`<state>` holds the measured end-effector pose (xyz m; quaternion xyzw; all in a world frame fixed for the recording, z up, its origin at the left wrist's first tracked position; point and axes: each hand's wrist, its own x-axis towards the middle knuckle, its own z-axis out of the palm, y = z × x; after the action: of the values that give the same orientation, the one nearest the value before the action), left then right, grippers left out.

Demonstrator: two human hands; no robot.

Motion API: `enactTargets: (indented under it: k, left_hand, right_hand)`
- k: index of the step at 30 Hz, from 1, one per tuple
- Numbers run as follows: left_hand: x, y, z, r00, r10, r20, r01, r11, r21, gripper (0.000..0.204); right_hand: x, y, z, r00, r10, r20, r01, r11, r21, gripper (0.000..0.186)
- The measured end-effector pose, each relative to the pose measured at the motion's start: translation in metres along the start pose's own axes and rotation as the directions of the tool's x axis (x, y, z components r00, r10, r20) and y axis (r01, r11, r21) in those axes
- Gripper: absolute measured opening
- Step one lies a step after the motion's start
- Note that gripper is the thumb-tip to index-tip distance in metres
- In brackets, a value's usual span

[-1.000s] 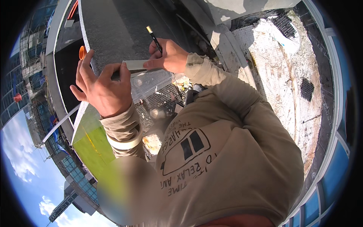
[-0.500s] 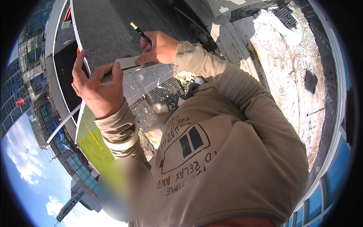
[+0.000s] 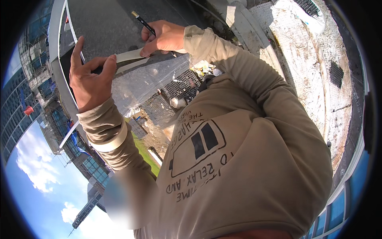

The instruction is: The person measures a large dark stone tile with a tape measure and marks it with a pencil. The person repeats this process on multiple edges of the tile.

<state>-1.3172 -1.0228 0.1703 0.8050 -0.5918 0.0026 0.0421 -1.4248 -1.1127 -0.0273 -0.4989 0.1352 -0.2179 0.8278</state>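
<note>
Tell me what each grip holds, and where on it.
Left grip: a pale strip, near its left end. Right grip: the same strip farther right, and a dark pencil between its ends.

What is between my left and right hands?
In the head view, a pale strip spans the gap between your left hand and right hand.

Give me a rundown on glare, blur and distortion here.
Head view: strong sun washes out parts of the white sheet; head view: a smeared patch blurs the lower left, while the left hand, right hand and pencil look fairly sharp; head view: blue windows curve along the right rim.
</note>
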Motion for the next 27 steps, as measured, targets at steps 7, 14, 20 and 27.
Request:
enactTargets:
  k: [7,14,20,27]
  left_hand:
    - [-0.005,-0.002,0.008,0.982,0.167,-0.090,-0.146,0.968,0.203,0.014]
    - [-0.018,0.003,0.018,0.914,0.352,-0.200,-0.249,0.878,0.409,0.013]
    - [-0.023,0.012,0.024,0.929,0.249,-0.274,-0.170,0.944,0.281,0.007]
    - [-0.024,0.017,0.021,0.937,0.244,-0.251,-0.169,0.943,0.287,0.005]
  right_hand:
    - [-0.006,0.009,0.003,0.999,-0.034,0.021,0.031,0.991,0.129,0.042]
    - [-0.006,0.011,0.005,0.999,-0.026,0.031,0.020,0.984,0.177,0.037]
    - [-0.001,0.010,0.003,0.999,-0.025,0.044,0.019,0.994,0.112,0.041]
    - [0.002,0.008,0.001,0.999,-0.043,0.030,0.040,0.997,0.072,0.044]
